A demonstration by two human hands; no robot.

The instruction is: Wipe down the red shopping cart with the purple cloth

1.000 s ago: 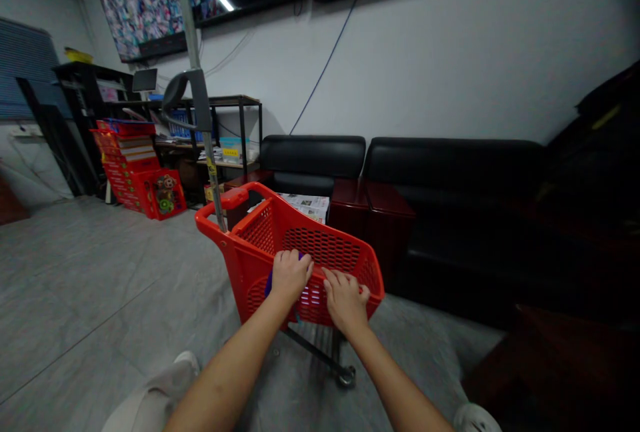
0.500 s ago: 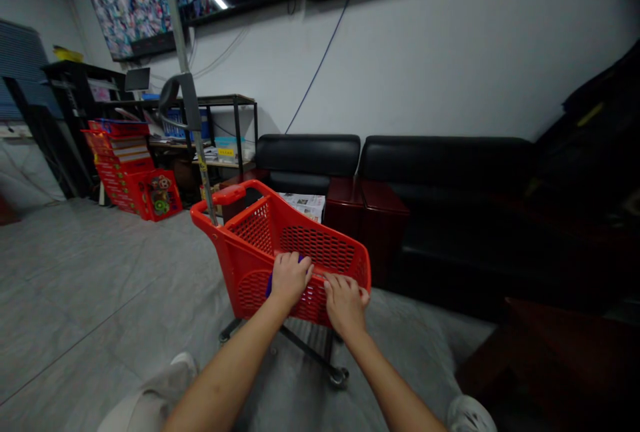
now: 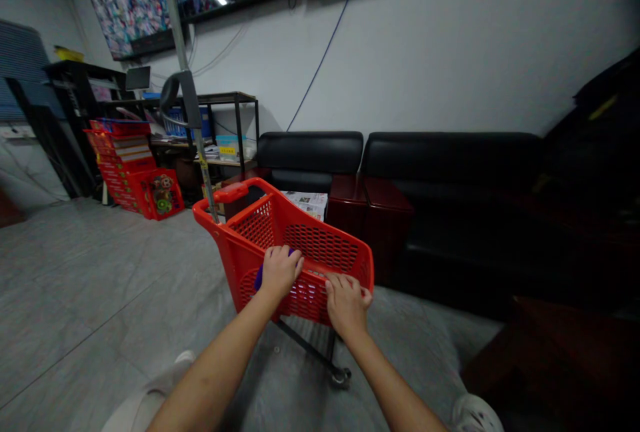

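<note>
A red plastic shopping cart (image 3: pixel 313 240) with pierced mesh sides stands on the floor in front of me, and a tall metal pole with a dark grey handle rises at its left end. My left hand (image 3: pixel 280 273) is closed round a purple cloth (image 3: pixel 259 277), pressing it over the near rim of the basket. Most of the cloth is hidden behind the hand. Farther right on that rim, my right hand (image 3: pixel 346 302) grips the edge, its fingers curled over the top.
Black sofas (image 3: pixel 453 159) with dark red wooden arms line the wall behind the cart. Newspapers (image 3: pixel 309 204) lie on one seat. A stack of red boxes (image 3: pixel 117 165) stands by a shelf at left. Dark wooden furniture (image 3: pixel 545 345) is at lower right.
My left hand has slid left along the near rim with the purple cloth. The right hand keeps its place on the edge.
</note>
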